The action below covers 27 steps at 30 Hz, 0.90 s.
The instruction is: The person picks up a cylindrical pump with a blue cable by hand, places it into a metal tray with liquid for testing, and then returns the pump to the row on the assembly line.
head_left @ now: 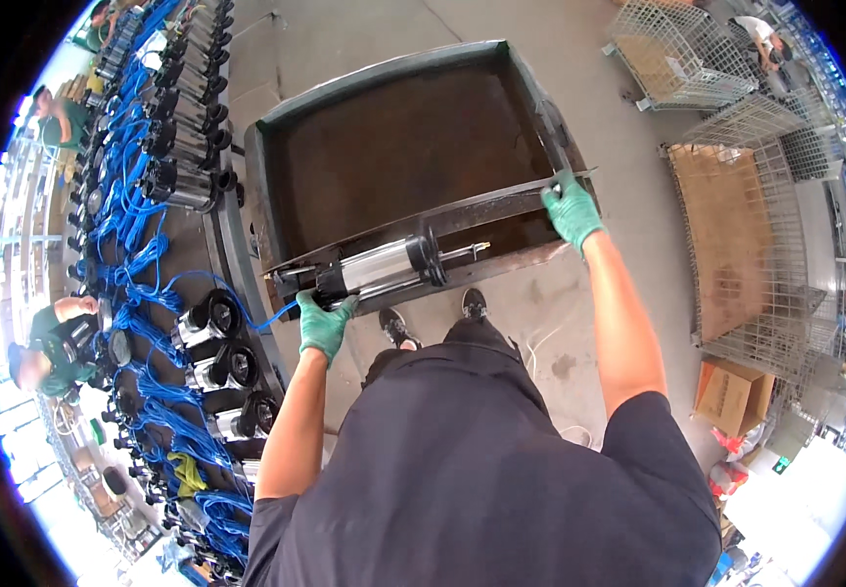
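Note:
A silver cylindrical pump (376,269) with black ends lies on its side across the near part of a dark, rectangular metal tank (264,191). From its right end a thin metal rod with a brass-coloured tip sticks out. My left hand (325,328), in a green glove, grips the pump's black left end from the near side; its fingertips are partly hidden. A blue cable (281,313) runs from that end to the left. At the tank's right side, my right hand (571,210), also green-gloved, has its fingers closed round the end of a long metal bar (481,207) spanning the tank.
To the left, a long bench carries rows of similar pumps (183,137) and coiled blue cables (154,391). Several people work beyond it. Wire mesh cages (785,225) and a cardboard box (733,396) stand on the right. My feet are close to the tank's near edge.

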### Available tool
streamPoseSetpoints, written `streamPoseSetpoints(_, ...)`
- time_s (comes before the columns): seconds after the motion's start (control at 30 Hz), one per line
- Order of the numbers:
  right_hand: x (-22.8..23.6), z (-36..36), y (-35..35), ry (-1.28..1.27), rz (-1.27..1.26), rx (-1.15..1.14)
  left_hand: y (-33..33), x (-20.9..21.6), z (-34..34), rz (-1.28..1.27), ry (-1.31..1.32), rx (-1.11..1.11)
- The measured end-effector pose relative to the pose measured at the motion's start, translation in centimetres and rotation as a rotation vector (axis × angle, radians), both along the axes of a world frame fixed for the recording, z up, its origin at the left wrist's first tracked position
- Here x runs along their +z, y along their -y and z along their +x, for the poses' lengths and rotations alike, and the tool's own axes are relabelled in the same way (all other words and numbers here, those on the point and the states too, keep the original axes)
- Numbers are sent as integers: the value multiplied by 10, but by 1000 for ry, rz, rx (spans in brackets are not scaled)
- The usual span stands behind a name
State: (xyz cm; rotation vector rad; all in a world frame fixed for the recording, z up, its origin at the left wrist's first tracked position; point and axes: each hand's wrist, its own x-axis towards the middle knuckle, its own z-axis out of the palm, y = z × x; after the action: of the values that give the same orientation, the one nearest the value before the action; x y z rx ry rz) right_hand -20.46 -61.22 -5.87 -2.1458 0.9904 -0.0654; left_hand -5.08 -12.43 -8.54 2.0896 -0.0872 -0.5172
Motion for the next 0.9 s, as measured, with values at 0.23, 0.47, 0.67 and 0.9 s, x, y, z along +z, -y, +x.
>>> streamPoseSetpoints(0.23,-4,4,-97,108,835,-187,-12,-20,9,-25,-44,-14)
streamPoseSetpoints(0.47,-6,11,-111,113,925,-268,-10,-14,9,35,29,-43)
streamPoseSetpoints(0.67,-16,16,-118,148,917,-325,-5,6,5,131,93,-61)
streamPoseSetpoints(0.9,-27,19,-119,154,963,-385,8,36,3,159,10,-60)
